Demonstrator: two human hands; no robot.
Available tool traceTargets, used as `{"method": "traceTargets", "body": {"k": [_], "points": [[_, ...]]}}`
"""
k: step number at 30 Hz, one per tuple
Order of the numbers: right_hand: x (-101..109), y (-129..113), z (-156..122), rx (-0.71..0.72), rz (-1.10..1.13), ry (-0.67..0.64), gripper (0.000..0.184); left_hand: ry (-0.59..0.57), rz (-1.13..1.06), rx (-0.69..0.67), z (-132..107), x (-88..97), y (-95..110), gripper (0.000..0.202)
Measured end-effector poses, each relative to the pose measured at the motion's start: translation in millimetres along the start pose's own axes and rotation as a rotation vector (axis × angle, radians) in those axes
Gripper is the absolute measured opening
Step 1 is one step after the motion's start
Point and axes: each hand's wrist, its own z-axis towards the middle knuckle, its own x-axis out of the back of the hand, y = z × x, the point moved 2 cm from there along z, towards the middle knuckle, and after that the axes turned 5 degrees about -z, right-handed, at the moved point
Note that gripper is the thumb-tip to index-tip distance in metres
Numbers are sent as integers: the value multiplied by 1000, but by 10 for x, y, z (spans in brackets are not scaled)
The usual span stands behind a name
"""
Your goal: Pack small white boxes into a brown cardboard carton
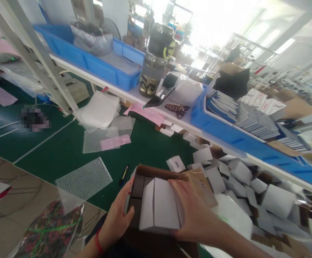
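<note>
At the bottom centre of the frame I see my left hand [117, 217] curled around the near left wall of an open cardboard box [156, 172], fingers closed on its edge, a red band at the wrist. My right hand [194, 211] lies flat on the right side of a block of white cartons [160, 209] standing in that box, fingers spread narrow and pressing against them; whether the thumb grips underneath I cannot tell. The white cartons fill the right part of the box, and dark brown ones [137, 195] sit in the left part.

At the lower left lies a patterned bag [51, 233] on a brown sheet. Just above it, on the green table [51, 157], rests a sheet of bubble wrap [84, 178], and a pen [123, 175] lies just left of the box.

To the right of the box, a loose heap of small white boxes [239, 179] spreads toward the right edge.

Further up, left of centre, more bubble wrap and a pink slip [115, 142] lie near a stack of white foam bags [98, 109].

Across the upper half runs a white shelf [134, 95], slanting from the upper left to the right edge. It bears a blue bin [91, 62] at upper left, a dark-lidded bottle [156, 59] at upper centre, and another blue tray [225, 132] with flat packs at right.
</note>
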Motion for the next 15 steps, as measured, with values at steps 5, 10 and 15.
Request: {"method": "traceTargets", "body": {"k": [5,10,15], "points": [[-704,-92,563,-50,-95,-271,118,26,-35,15,-4,11,-4,79],[-1039,-181,1029,-79,-198,-154,116,31,-65,11,-44,1,-33,82],[-1065,-122,897,-53,-241,-113,70,39,-58,1,-39,6,-49,84]]}}
